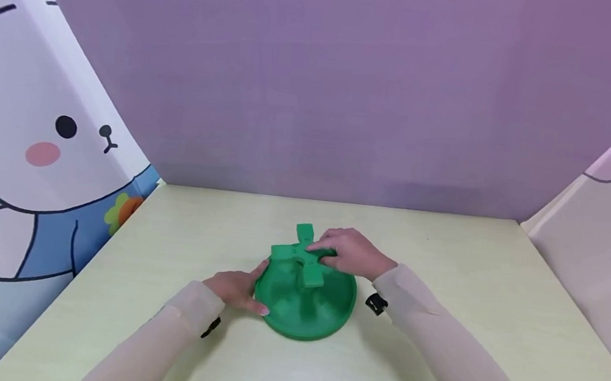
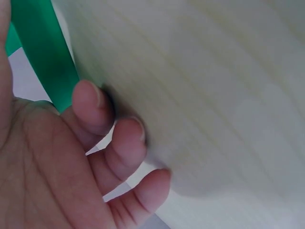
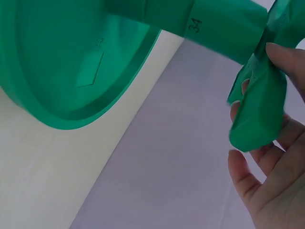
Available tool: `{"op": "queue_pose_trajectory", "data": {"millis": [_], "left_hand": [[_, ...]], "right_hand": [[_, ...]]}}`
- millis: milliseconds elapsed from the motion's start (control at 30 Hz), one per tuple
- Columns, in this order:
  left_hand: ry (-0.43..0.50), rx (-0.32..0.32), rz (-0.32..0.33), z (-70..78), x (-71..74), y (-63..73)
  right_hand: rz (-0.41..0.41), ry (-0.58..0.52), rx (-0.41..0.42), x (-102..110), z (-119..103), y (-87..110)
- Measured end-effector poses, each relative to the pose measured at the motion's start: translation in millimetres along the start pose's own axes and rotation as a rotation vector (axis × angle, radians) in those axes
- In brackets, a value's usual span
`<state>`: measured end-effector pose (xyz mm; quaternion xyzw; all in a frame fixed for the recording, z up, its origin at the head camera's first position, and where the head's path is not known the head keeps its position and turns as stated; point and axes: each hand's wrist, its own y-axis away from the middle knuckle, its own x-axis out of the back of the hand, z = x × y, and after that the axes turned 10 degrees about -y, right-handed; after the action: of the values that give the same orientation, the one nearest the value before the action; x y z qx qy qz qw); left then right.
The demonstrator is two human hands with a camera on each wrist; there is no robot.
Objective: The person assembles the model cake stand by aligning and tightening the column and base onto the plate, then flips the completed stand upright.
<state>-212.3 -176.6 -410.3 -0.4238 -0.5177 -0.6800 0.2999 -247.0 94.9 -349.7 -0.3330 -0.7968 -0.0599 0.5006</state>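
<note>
A green round dish-like base (image 1: 301, 325) with a raised rim lies on the table. A post (image 3: 224, 26) marked "34" rises from its middle and carries a green cross-shaped piece (image 1: 312, 273) with flared arms. My left hand (image 1: 235, 288) holds the base's left edge, thumb on the near side and index finger on the far side. In the left wrist view its other fingertips rest on the tabletop beside the green rim (image 2: 45, 52). My right hand (image 1: 353, 253) grips one arm of the cross (image 3: 259, 112), thumb on top and fingers beneath.
The pale wooden table (image 1: 473, 280) extends around the base on all sides. A purple panel (image 1: 347, 96) stands along its back edge. A cartoon-printed panel (image 1: 22, 96) flanks the left side, and another pale panel (image 1: 606, 225) the right.
</note>
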Motion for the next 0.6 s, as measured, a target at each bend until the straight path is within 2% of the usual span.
{"op": "queue_pose_trajectory", "data": {"millis": [333,433,533,600], "left_hand": [[0.008,-0.015,0.014,-2.6,-2.5,0.5],[0.009,-0.02,0.021,-1.8,-1.7,2.1],[0.011,-0.023,0.023,-0.4,-0.6,2.9],[0.011,-0.022,0.023,0.8,0.2,3.2]], "right_hand": [[0.041,0.164,-0.046,-7,-16,-0.3],[0.069,0.133,-0.082,-4,-17,-0.3],[0.13,0.029,-0.112,2,-12,-1.1],[0.147,-0.035,-0.1,6,-7,-2.2]]}}
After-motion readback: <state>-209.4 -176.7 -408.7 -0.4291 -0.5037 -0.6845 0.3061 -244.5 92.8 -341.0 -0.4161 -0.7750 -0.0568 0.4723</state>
